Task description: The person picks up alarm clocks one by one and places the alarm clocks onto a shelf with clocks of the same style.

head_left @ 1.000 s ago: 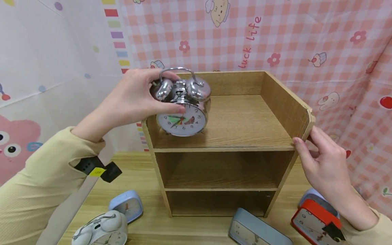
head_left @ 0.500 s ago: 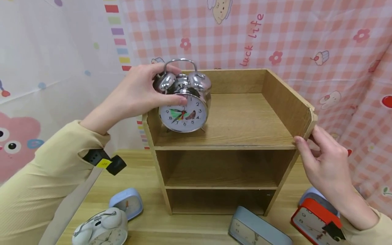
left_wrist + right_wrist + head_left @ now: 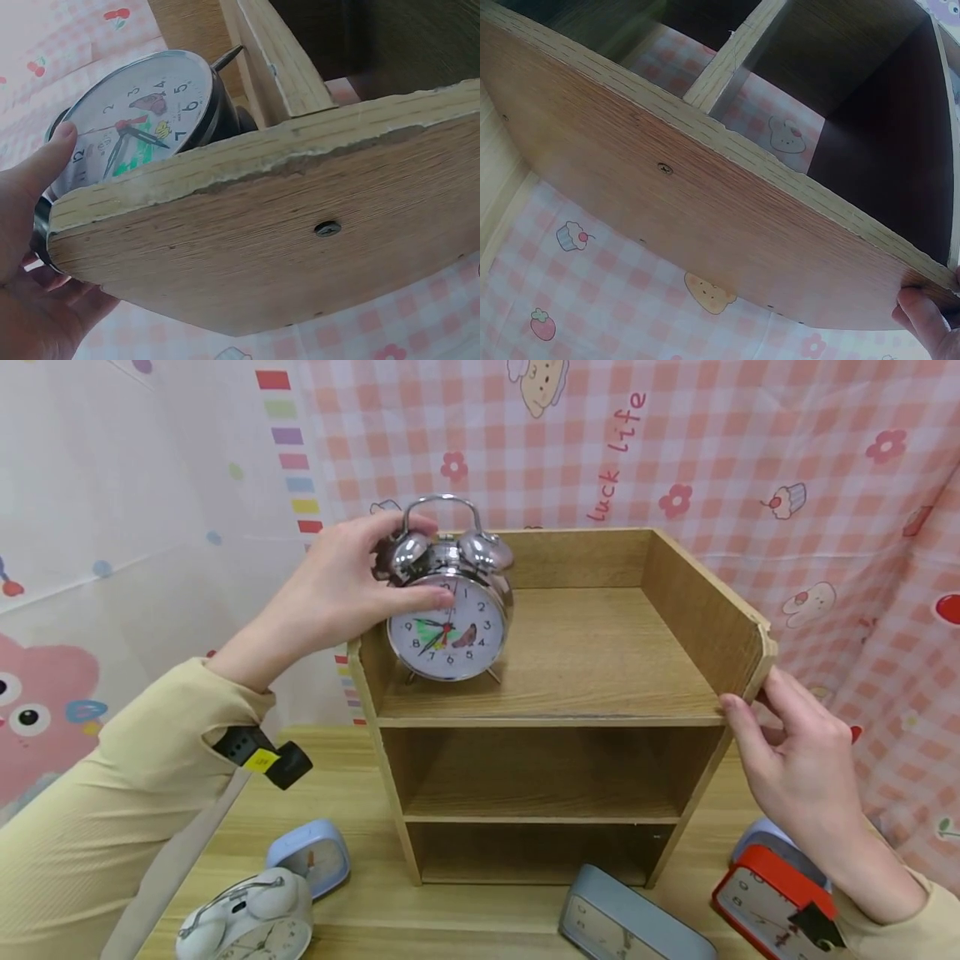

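Observation:
A silver twin-bell alarm clock [image 3: 480,643] stands upright at the left end of the wooden shelf unit's [image 3: 592,652] top board, its white dial facing forward. My left hand [image 3: 322,589] grips it from the left, thumb across the upper dial and fingers behind the bell. In the left wrist view, the clock [image 3: 112,97] shows past the side panel, which hides part of it, and the thumb of that hand [image 3: 30,180] lies on its rim. My right hand [image 3: 806,764] holds the unit's right side panel by its front edge. Only those fingertips [image 3: 922,311] appear in the right wrist view.
On the wooden table stand a white twin-bell clock [image 3: 262,914] and a blue clock [image 3: 322,860] at the left. A grey-blue oblong clock [image 3: 637,918] sits in front of the unit. At the right is a red clock [image 3: 765,902], with a bluish one [image 3: 772,835] behind it.
The silver clock has tipped back from a forward lean to upright and shifted slightly back on the top board, my left hand moving with it. My right hand keeps its place.

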Available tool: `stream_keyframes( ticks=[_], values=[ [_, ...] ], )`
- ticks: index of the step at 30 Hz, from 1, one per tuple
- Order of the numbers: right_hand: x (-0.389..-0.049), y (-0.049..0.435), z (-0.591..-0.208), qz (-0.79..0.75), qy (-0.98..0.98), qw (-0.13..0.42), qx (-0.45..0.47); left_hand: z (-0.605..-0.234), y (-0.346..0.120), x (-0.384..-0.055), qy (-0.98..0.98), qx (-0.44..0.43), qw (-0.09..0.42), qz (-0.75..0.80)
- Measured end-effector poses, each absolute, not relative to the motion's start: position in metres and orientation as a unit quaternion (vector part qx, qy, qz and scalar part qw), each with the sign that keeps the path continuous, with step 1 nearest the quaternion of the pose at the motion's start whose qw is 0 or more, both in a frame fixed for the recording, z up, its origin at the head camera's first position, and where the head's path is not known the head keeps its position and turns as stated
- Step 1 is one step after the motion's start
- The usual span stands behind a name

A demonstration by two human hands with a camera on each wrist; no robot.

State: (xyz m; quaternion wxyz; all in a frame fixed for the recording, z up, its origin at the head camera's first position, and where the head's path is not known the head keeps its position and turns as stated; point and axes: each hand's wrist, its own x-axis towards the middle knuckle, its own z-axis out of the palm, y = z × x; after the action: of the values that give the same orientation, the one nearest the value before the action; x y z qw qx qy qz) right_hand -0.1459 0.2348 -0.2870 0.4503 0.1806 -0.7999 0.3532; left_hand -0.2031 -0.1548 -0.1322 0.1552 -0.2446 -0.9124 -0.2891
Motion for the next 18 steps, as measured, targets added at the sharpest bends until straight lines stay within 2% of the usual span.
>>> stream_keyframes(
  ticks=[18],
  values=[
    [-0.1468,0.2337,-0.2878,0.357,-0.795,0.454,0.183,-0.1347,-0.1583,-0.2106,-0.911,-0.239,0.129,-0.311]
  ],
)
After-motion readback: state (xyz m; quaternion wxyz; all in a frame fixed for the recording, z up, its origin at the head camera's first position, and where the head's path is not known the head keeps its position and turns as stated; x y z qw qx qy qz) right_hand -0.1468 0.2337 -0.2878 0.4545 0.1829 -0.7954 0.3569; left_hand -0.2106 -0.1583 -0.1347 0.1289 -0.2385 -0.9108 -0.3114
